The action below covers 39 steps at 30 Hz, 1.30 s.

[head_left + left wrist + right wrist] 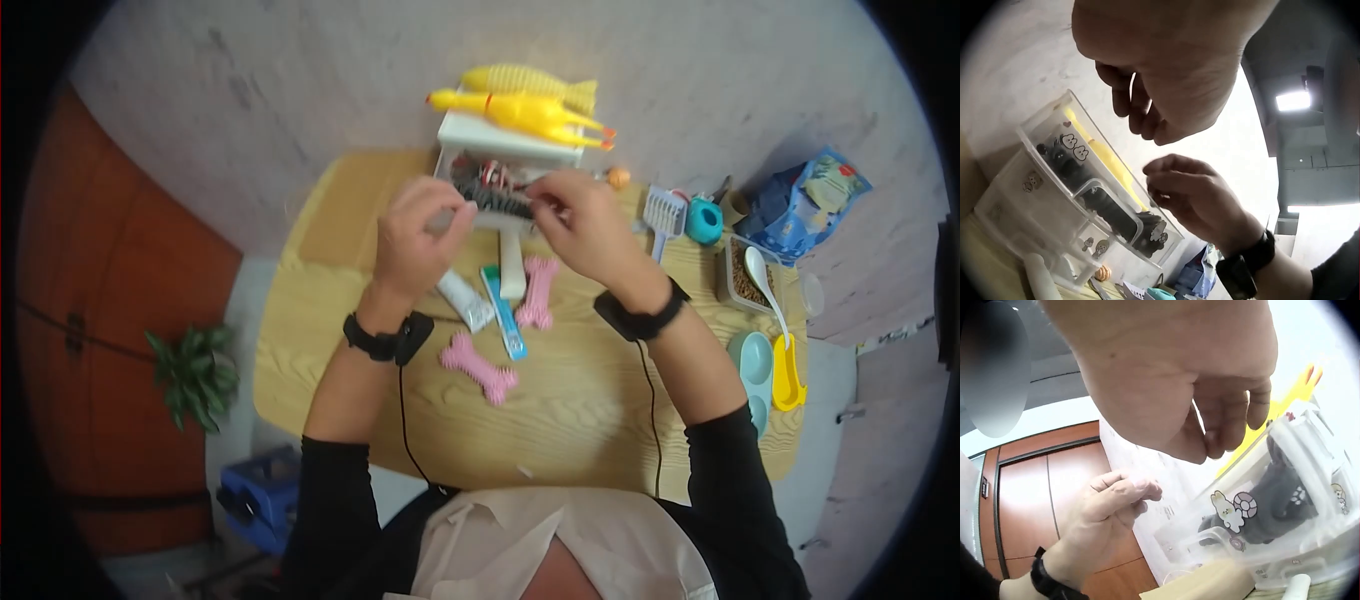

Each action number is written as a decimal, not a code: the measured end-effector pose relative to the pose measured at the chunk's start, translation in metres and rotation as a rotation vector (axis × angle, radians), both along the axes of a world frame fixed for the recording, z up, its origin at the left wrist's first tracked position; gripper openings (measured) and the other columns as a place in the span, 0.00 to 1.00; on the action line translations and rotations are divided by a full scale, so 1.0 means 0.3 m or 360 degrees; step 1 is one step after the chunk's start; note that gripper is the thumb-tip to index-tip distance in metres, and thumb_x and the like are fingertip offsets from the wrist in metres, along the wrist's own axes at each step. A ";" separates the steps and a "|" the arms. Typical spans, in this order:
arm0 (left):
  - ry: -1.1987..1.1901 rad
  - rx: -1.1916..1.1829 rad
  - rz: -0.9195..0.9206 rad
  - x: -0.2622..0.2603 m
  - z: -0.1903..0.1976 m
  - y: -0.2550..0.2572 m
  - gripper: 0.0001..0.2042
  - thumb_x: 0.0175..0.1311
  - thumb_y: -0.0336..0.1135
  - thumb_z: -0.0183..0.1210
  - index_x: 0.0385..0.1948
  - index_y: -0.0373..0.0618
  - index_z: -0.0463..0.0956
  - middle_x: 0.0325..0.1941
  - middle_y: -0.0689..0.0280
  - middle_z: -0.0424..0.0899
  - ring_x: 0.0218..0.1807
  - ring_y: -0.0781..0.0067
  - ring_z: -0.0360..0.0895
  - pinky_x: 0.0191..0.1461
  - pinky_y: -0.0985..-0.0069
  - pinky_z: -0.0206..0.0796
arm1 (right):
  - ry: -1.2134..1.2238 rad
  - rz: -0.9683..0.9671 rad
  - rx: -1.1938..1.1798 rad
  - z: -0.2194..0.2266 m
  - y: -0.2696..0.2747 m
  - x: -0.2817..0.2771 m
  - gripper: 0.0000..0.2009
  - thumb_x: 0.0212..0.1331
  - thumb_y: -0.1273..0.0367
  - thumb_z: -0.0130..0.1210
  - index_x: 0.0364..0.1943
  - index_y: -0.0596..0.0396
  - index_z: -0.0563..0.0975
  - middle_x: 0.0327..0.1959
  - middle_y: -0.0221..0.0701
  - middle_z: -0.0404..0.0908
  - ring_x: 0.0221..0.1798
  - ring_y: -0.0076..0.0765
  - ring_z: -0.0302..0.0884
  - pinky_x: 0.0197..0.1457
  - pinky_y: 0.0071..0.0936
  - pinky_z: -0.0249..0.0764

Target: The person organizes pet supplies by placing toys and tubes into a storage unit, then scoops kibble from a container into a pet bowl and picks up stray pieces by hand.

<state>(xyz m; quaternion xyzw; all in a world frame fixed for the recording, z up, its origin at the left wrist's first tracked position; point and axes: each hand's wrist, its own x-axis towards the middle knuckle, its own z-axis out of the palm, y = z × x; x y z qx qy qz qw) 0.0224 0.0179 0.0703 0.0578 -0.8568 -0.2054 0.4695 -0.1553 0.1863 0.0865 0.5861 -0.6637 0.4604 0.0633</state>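
My left hand (415,235) and right hand (590,230) are raised side by side over the front of a clear plastic drawer (1107,203). Fingers on both are loosely bent, and nothing shows between them in either wrist view. The drawer stands pulled out from a small drawer cabinet (1007,194) and has cartoon stickers on its front. Inside lies dark grey fabric (1275,500) with a white paw print, and something red and white (493,175) is beside it. A yellow rubber chicken (520,112) and a yellow fish toy (530,82) rest on the cabinet top.
Two pink bone toys (480,367), a white tube (465,302) and a blue-and-white packet (503,312) lie before the cabinet. To the right are a litter scoop (663,215), a kibble box (735,280), a blue bag (810,205) and a double bowl (753,365).
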 end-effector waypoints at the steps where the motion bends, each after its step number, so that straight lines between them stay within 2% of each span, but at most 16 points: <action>1: 0.0036 0.0197 -0.0066 0.030 -0.012 0.007 0.05 0.61 0.26 0.71 0.31 0.39 0.83 0.38 0.61 0.86 0.40 0.62 0.83 0.44 0.68 0.73 | -0.0022 0.0049 0.0063 0.000 0.054 0.024 0.06 0.57 0.75 0.62 0.37 0.59 0.85 0.36 0.45 0.85 0.41 0.52 0.85 0.45 0.45 0.81; 3: 0.0076 0.0441 -0.0080 0.096 -0.080 0.014 0.05 0.61 0.26 0.71 0.29 0.40 0.82 0.35 0.62 0.85 0.36 0.65 0.83 0.38 0.71 0.73 | -0.0264 0.0163 0.0413 -0.021 0.177 0.088 0.09 0.57 0.77 0.62 0.42 0.60 0.85 0.35 0.43 0.85 0.40 0.51 0.84 0.47 0.44 0.81; 5: -0.0276 0.0516 -0.0137 0.173 -0.143 -0.009 0.06 0.63 0.26 0.69 0.29 0.38 0.80 0.33 0.62 0.83 0.35 0.70 0.82 0.36 0.74 0.72 | -0.0406 0.0354 0.0626 -0.097 0.247 0.136 0.10 0.57 0.76 0.64 0.44 0.59 0.85 0.39 0.41 0.85 0.41 0.49 0.83 0.48 0.41 0.81; 6: -0.0497 0.0598 -0.0222 0.208 -0.158 -0.016 0.05 0.62 0.26 0.69 0.30 0.37 0.80 0.34 0.60 0.83 0.37 0.65 0.83 0.37 0.70 0.75 | -0.0540 0.0497 0.0779 -0.135 0.269 0.148 0.12 0.58 0.76 0.66 0.46 0.58 0.84 0.42 0.40 0.85 0.43 0.46 0.83 0.49 0.38 0.81; 7: -0.0502 0.0608 -0.0218 0.241 -0.178 -0.027 0.05 0.62 0.26 0.69 0.30 0.37 0.80 0.34 0.60 0.83 0.37 0.65 0.83 0.37 0.70 0.75 | -0.0547 0.0502 0.0788 -0.178 0.279 0.159 0.12 0.58 0.76 0.66 0.46 0.58 0.84 0.42 0.40 0.85 0.43 0.46 0.83 0.49 0.38 0.81; 9: -0.1084 0.0467 -0.0506 0.284 -0.227 -0.048 0.06 0.60 0.27 0.70 0.34 0.37 0.81 0.39 0.59 0.84 0.43 0.57 0.83 0.45 0.64 0.77 | 0.0064 0.0470 0.0564 -0.260 0.281 0.181 0.16 0.55 0.75 0.68 0.49 0.57 0.84 0.50 0.41 0.82 0.51 0.49 0.80 0.57 0.40 0.80; 10: -0.1098 0.0456 -0.0519 0.295 -0.254 -0.044 0.06 0.60 0.27 0.70 0.34 0.37 0.81 0.39 0.59 0.84 0.43 0.57 0.83 0.45 0.64 0.77 | 0.0052 0.0479 0.0640 -0.275 0.280 0.181 0.18 0.53 0.75 0.70 0.51 0.57 0.83 0.53 0.42 0.80 0.56 0.52 0.78 0.61 0.42 0.77; 12: -0.1244 0.0281 -0.0376 0.318 -0.291 -0.033 0.08 0.60 0.29 0.70 0.36 0.38 0.83 0.43 0.58 0.85 0.51 0.50 0.80 0.58 0.59 0.73 | -0.0076 0.0432 0.0666 -0.296 0.259 0.168 0.18 0.53 0.75 0.70 0.50 0.58 0.83 0.52 0.42 0.80 0.56 0.53 0.78 0.61 0.42 0.78; 15: -0.1476 0.0178 -0.0387 0.321 -0.248 -0.015 0.07 0.64 0.30 0.68 0.40 0.39 0.83 0.44 0.56 0.85 0.50 0.49 0.80 0.61 0.60 0.71 | -0.0238 0.0394 0.0712 -0.303 0.236 0.175 0.16 0.53 0.76 0.69 0.48 0.58 0.84 0.49 0.42 0.81 0.54 0.54 0.79 0.60 0.43 0.77; 19: -0.1469 0.0097 -0.0435 0.363 -0.219 -0.006 0.06 0.66 0.30 0.65 0.40 0.38 0.83 0.44 0.55 0.84 0.50 0.49 0.80 0.58 0.59 0.73 | -0.0145 0.0387 0.0585 -0.303 0.249 0.176 0.14 0.54 0.76 0.67 0.47 0.58 0.84 0.49 0.42 0.82 0.53 0.54 0.79 0.59 0.44 0.78; 21: -0.1541 0.0329 -0.0252 0.394 -0.189 -0.004 0.06 0.69 0.30 0.64 0.41 0.37 0.83 0.44 0.55 0.84 0.51 0.51 0.81 0.56 0.61 0.74 | -0.0158 0.0397 0.0652 -0.296 0.284 0.161 0.16 0.57 0.75 0.68 0.51 0.58 0.84 0.55 0.41 0.81 0.58 0.53 0.78 0.63 0.42 0.77; 25: -0.1236 0.0577 -0.0265 0.386 -0.105 -0.031 0.05 0.69 0.27 0.64 0.41 0.36 0.82 0.44 0.56 0.84 0.49 0.54 0.82 0.53 0.65 0.75 | -0.0377 0.0383 0.0736 -0.304 0.309 0.153 0.16 0.57 0.75 0.67 0.52 0.57 0.83 0.58 0.43 0.80 0.61 0.53 0.77 0.65 0.41 0.76; 27: -0.0762 0.0632 -0.0270 0.341 -0.062 -0.026 0.05 0.66 0.23 0.65 0.41 0.36 0.82 0.43 0.57 0.84 0.45 0.56 0.82 0.50 0.67 0.75 | -0.0469 0.0361 0.0766 -0.298 0.301 0.154 0.17 0.57 0.75 0.67 0.52 0.56 0.83 0.59 0.43 0.79 0.62 0.54 0.76 0.66 0.42 0.76; 30: -0.0324 0.0276 -0.0260 0.195 0.041 -0.008 0.05 0.64 0.22 0.67 0.39 0.36 0.82 0.40 0.58 0.84 0.41 0.56 0.82 0.46 0.67 0.75 | -0.0154 0.0196 0.0761 -0.281 0.253 0.180 0.20 0.57 0.73 0.68 0.56 0.54 0.83 0.64 0.44 0.76 0.64 0.57 0.74 0.66 0.44 0.76; 35: -0.0285 -0.0177 -0.0334 -0.034 0.110 -0.131 0.05 0.64 0.25 0.69 0.38 0.38 0.83 0.38 0.58 0.85 0.39 0.56 0.83 0.44 0.66 0.76 | 0.0314 -0.0011 0.0814 -0.331 0.248 0.196 0.27 0.53 0.68 0.70 0.61 0.46 0.81 0.72 0.45 0.70 0.65 0.58 0.73 0.64 0.48 0.77; 39: -0.0286 -0.0147 -0.0302 -0.075 0.134 -0.167 0.05 0.64 0.27 0.69 0.38 0.39 0.83 0.38 0.58 0.85 0.39 0.55 0.84 0.44 0.64 0.76 | 0.0156 0.0015 0.0869 -0.327 0.299 0.158 0.21 0.54 0.69 0.68 0.55 0.49 0.83 0.73 0.42 0.72 0.60 0.55 0.77 0.58 0.52 0.80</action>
